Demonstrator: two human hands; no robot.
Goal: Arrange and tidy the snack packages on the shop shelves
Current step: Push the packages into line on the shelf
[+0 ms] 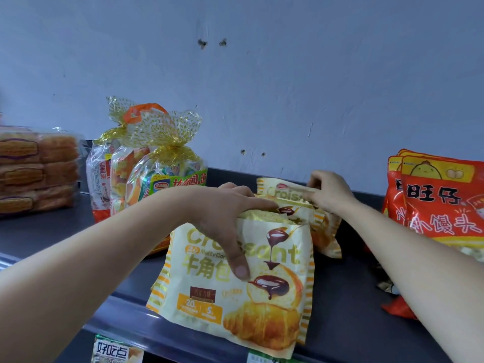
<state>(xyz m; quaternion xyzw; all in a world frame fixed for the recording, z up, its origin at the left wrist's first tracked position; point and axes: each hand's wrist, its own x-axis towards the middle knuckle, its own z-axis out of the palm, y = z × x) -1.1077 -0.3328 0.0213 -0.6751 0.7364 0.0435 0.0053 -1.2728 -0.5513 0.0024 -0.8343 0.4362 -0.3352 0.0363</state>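
At 6 o'clock on a dark shelf (65,231), the left hand (225,213) clamps its grip on the top of the front croissant bag (209,297). At 1 o'clock behind it, the right hand (330,195) pinches the rear croissant bag (286,196) by its top edge.

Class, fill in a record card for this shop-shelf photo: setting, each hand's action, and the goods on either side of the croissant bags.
Setting: dark shelf against a pale blue wall
Left grip: left hand holds the top of the front croissant bag, thumb on its face
Right grip: right hand pinches the top edge of the rear croissant bag
Left side: gold-tied cellophane bags, stacked cake packs
Right side: red bags
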